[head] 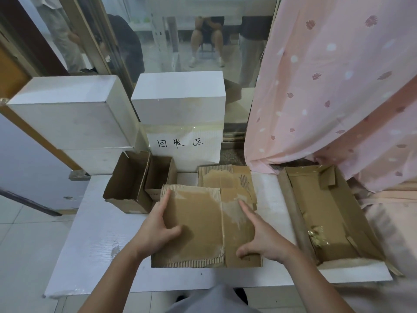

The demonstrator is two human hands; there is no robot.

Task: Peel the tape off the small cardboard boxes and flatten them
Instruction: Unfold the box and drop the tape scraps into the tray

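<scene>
A flattened brown cardboard box [203,224] lies in the middle of the white table [94,245]. My left hand [155,224] grips its left edge, thumb on top and index finger stretched along the edge. My right hand [261,238] rests on its right side, fingers spread, thumb near the front edge. Its surface is torn where tape came away. A second flattened box [228,177] lies under it toward the back. Two small open cardboard boxes [126,186] [160,175] stand at the back left.
A large open cardboard tray [334,218] holding crumpled tape [316,233] sits on the right. White foam blocks [74,114] and a labelled white sign [180,143] stand at the back. A pink curtain [327,86] hangs right. People are visible behind the glass.
</scene>
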